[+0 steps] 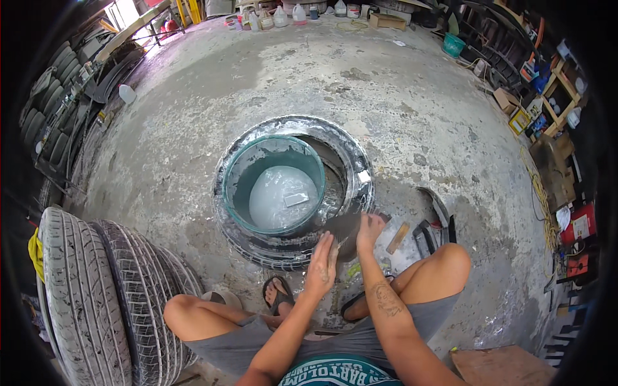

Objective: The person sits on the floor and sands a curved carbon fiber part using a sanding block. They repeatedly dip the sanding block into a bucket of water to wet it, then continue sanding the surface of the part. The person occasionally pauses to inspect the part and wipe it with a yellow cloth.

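Note:
A dark, curved, ribbed strip (pixel 346 230), perhaps tyre rubber, is between my hands at the tyre's near right edge, partly blurred. My right hand (pixel 369 233) grips its upper right end with curled fingers. Stretched out and held together, the fingers of my left hand (pixel 321 265) lie along its left side. A tyre (pixel 270 256) lies flat on the floor in front of me. Inside its ring stands a green tub (pixel 239 222) of cloudy grey-white liquid (pixel 267 199), with a pale rectangular block (pixel 296 199) in it. Another small white block (pixel 364 176) sits on the tyre's right side.
Several tyres (pixel 80 289) stand upright at my left. A wooden piece (pixel 398 238) and black curved parts (pixel 425 238) lie right of my hands. Jugs (pixel 280 17) line the far wall. Shelving (pixel 553 96) and a red case (pixel 579 225) are at the right.

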`<state>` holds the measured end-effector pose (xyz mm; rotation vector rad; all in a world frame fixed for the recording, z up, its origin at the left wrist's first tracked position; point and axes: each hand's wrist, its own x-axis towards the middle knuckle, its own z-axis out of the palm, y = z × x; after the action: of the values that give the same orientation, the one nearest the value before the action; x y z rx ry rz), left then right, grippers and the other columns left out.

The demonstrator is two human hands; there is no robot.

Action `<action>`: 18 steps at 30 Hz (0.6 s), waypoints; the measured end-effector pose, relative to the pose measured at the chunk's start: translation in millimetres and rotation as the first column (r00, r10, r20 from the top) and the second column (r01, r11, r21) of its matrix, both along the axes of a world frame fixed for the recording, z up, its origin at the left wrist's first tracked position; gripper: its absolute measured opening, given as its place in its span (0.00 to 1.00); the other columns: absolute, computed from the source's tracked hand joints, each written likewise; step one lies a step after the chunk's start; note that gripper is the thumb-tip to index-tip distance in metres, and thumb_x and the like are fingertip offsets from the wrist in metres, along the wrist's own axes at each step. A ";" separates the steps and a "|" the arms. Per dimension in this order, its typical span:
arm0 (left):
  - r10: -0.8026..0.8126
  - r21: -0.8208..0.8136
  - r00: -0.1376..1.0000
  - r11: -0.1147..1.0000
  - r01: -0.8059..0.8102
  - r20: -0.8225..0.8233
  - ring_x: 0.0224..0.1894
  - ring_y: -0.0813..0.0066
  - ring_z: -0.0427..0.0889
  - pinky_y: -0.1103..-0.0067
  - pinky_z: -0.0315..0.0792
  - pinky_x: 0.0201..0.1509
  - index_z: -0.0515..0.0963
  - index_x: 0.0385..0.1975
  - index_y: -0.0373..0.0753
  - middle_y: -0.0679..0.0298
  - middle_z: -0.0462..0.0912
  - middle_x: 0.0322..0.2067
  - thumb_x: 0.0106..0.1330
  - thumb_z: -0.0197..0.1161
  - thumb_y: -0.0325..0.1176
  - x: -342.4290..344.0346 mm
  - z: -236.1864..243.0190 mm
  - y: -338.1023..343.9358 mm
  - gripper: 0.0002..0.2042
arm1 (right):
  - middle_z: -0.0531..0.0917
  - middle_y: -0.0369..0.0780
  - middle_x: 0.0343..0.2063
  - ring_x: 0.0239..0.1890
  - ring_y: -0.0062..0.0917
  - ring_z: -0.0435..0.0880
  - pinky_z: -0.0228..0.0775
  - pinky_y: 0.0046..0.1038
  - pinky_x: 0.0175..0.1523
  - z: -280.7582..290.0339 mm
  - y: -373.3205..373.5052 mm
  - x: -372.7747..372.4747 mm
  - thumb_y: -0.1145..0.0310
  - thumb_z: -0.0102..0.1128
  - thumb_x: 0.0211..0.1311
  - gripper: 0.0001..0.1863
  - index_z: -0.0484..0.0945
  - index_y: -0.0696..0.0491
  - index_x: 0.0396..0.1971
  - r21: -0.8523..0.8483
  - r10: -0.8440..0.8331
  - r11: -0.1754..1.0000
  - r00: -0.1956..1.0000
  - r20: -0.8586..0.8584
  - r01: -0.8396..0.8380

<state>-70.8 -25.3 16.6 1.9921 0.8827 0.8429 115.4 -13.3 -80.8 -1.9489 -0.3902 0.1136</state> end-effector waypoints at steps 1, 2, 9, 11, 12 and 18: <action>0.009 -0.051 0.999 0.999 -0.007 0.041 0.71 0.43 0.72 0.63 0.64 0.76 0.69 0.69 0.29 0.39 0.71 0.68 0.78 0.54 0.24 3.5 4.6 1.0 0.21 | 0.72 0.51 0.56 0.60 0.48 0.72 0.63 0.45 0.67 -9.4 -2.2 4.1 0.55 0.69 0.66 0.20 0.81 0.57 0.44 0.050 -0.027 0.998 0.999 0.026 0.026; 0.017 -0.103 0.996 0.995 -0.009 0.084 0.71 0.43 0.72 0.63 0.64 0.76 0.68 0.69 0.29 0.39 0.71 0.69 0.79 0.53 0.24 5.2 9.4 1.5 0.21 | 0.74 0.51 0.53 0.57 0.47 0.74 0.65 0.42 0.65 -17.7 -5.1 12.9 0.58 0.71 0.65 0.18 0.81 0.59 0.41 0.100 -0.057 0.994 0.997 0.053 0.052; -0.025 0.026 0.999 0.999 0.024 0.036 0.73 0.47 0.70 0.62 0.71 0.70 0.65 0.74 0.37 0.46 0.63 0.75 0.73 0.53 0.18 -9.1 53.5 45.2 0.28 | 0.75 0.44 0.48 0.48 0.31 0.73 0.66 0.32 0.58 -4.5 6.8 16.5 0.60 0.68 0.70 0.14 0.83 0.57 0.42 0.280 -0.040 0.956 0.987 -0.153 0.083; -0.150 0.045 0.946 0.984 0.170 -0.288 0.79 0.46 0.60 0.52 0.66 0.73 0.61 0.77 0.41 0.48 0.59 0.78 0.70 0.58 0.19 -9.0 43.0 28.5 0.34 | 0.75 0.43 0.48 0.51 0.31 0.74 0.65 0.31 0.62 2.7 8.9 8.5 0.59 0.62 0.75 0.15 0.85 0.55 0.45 0.217 0.000 0.976 0.992 -0.124 0.027; -0.210 -0.016 0.943 0.977 0.213 -0.259 0.80 0.44 0.56 0.48 0.58 0.77 0.58 0.78 0.37 0.46 0.57 0.78 0.71 0.59 0.24 -7.6 27.7 14.2 0.34 | 0.76 0.43 0.48 0.52 0.32 0.75 0.65 0.31 0.62 2.2 10.8 8.8 0.58 0.61 0.75 0.15 0.85 0.55 0.45 0.229 0.010 0.973 0.990 -0.138 0.022; -0.248 0.097 0.866 0.943 0.319 -0.434 0.77 0.37 0.59 0.54 0.57 0.78 0.56 0.72 0.18 0.32 0.60 0.73 0.68 0.62 0.30 19.3 26.2 13.9 0.36 | 0.78 0.43 0.45 0.51 0.33 0.77 0.65 0.30 0.63 -7.7 4.5 16.5 0.55 0.52 0.81 0.20 0.88 0.54 0.41 0.134 -0.046 0.989 0.993 -0.106 0.060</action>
<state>-51.6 -11.4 42.8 2.4298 0.7340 0.3308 131.9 -8.9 -88.5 -1.8084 -0.2716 0.1482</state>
